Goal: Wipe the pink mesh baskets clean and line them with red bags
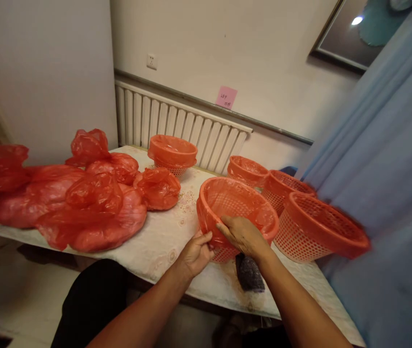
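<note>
A red mesh basket (240, 191) lined with a thin red plastic bag stands near the front of the table. My left hand (196, 253) pinches the bag's film at the basket's front left side. Over the front rim lies my right hand (244, 234), its fingers pressed on the bag and rim. A dark, rough-looking object (249, 274) rests on the tabletop just below my right hand. Through the film the mesh shows, and no contents are visible in the basket.
Filled red bags (107, 227) cover the left of the table (162, 241). Another lined basket (173, 150) stands at the back, and several more, one a large basket (307, 232), stand at the right by a blue curtain (383, 159). A radiator (180, 121) runs behind.
</note>
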### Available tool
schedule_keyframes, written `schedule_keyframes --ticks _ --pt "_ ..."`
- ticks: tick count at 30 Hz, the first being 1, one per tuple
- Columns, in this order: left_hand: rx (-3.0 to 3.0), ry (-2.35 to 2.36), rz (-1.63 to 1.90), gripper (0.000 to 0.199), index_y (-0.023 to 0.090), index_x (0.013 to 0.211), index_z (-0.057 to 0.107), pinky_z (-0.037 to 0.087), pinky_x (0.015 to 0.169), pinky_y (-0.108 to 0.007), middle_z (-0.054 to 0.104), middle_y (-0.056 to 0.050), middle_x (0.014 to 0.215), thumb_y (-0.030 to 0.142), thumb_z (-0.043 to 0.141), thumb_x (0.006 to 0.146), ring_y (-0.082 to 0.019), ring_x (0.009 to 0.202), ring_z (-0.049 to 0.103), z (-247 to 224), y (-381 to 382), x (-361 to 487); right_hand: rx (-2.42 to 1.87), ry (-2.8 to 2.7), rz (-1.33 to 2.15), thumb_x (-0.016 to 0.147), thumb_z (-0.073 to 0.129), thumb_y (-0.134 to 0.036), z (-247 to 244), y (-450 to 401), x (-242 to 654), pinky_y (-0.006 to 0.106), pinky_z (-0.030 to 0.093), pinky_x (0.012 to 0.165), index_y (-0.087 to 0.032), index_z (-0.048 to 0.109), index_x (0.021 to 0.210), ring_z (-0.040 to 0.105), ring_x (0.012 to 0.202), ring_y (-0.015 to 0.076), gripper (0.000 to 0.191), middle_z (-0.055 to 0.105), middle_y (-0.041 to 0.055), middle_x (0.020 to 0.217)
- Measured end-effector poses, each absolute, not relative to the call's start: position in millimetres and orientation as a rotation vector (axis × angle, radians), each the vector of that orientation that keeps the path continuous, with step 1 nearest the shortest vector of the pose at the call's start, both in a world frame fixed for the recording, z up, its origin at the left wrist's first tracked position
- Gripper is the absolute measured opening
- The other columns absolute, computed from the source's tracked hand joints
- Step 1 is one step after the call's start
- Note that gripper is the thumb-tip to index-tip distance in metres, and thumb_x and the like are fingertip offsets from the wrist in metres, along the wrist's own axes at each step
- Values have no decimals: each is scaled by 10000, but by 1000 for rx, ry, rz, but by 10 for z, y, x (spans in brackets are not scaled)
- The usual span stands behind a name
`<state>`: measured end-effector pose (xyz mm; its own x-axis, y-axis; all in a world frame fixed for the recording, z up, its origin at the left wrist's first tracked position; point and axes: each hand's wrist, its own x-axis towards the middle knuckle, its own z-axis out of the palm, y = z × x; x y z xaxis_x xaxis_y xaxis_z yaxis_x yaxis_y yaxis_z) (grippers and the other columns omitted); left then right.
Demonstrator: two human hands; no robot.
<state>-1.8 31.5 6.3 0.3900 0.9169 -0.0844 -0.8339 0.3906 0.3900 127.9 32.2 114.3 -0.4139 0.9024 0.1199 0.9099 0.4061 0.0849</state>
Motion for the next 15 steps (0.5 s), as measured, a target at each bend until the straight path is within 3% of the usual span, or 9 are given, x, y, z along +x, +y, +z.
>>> schedule_keyframes --ticks 5,9,12,15 --pt "260 435 1137 179 166 749 566 441 544 -202 589 53 631 37 683 709 -68 503 535 -145 396 -51 -1709 -2583 -207 999 288 -463 1144 321 1262 264 284 594 -167 630 904 597 671 163 462 671 64 752" --pt "252 502 1129 165 153 685 526 459 539 -219 547 52 597 106 598 825 -84 516 528 -219 421 -110 -1703 -2579 -227 1000 287 -454 1135 325 1264 263 281 590 -171 632 907 596 671 164 456 674 64 760" --pt "245 511 1127 219 172 631 494 479 564 -237 533 31 557 168 565 838 -96 509 535 -183 414 -141 -1685 -2579 -247 999 287 -451 1123 332 1271 264 276 588 -172 631 909 592 663 166 452 674 62 753" --pt "268 510 1144 185 182 701 528 488 585 -249 540 33 581 290 584 841 -96 505 531 -111 406 -138 -1678 -2582 -250 1000 284 -456 1121 333 1272 264 274 590 -172 631 908 593 666 166 458 675 62 754"
